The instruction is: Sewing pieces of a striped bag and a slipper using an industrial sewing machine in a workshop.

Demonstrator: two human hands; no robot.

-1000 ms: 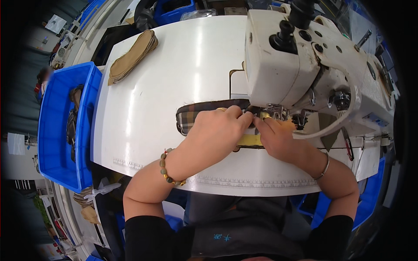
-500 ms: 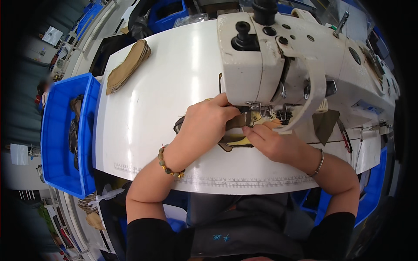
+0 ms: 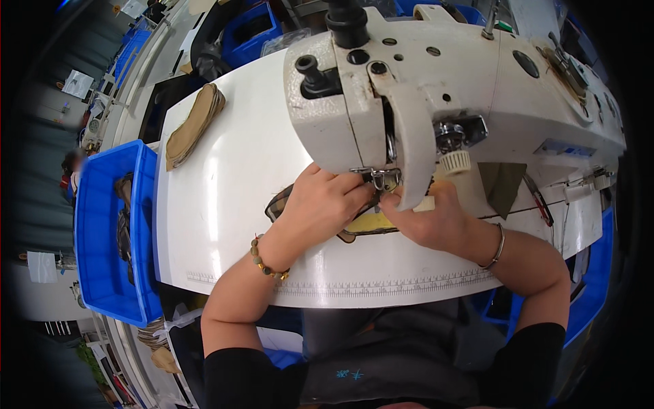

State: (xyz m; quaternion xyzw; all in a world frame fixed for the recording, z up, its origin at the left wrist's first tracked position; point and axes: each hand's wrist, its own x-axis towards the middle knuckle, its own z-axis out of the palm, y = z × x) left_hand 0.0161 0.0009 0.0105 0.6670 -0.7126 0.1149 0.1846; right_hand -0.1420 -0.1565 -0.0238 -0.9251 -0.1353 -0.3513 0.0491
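A dark brown fabric piece with a yellow part (image 3: 377, 223) lies under the head of a white sewing machine (image 3: 443, 75). My left hand (image 3: 325, 204) is closed on its left side, fingers bent against the cloth just left of the metal presser foot (image 3: 385, 178). On the other side of the foot, my right hand (image 3: 432, 217) pinches the fabric's edge with thumb and fingers. The machine's curved white guard hides part of the right fingers. The needle point and the seam cannot be made out.
Stacked tan fabric pieces (image 3: 195, 127) rest at the table's far left. A blue bin (image 3: 87, 238) with dark pieces stands beyond the left edge. Right of the machine head lie an olive fabric scrap (image 3: 502, 185) and red-handled snips (image 3: 539, 200). A printed ruler (image 3: 368, 293) runs along the near edge.
My view has shifted, so the machine head appears farther left and larger. My right hand has come up closer around the presser foot and guard. Both hands stay on the fabric.
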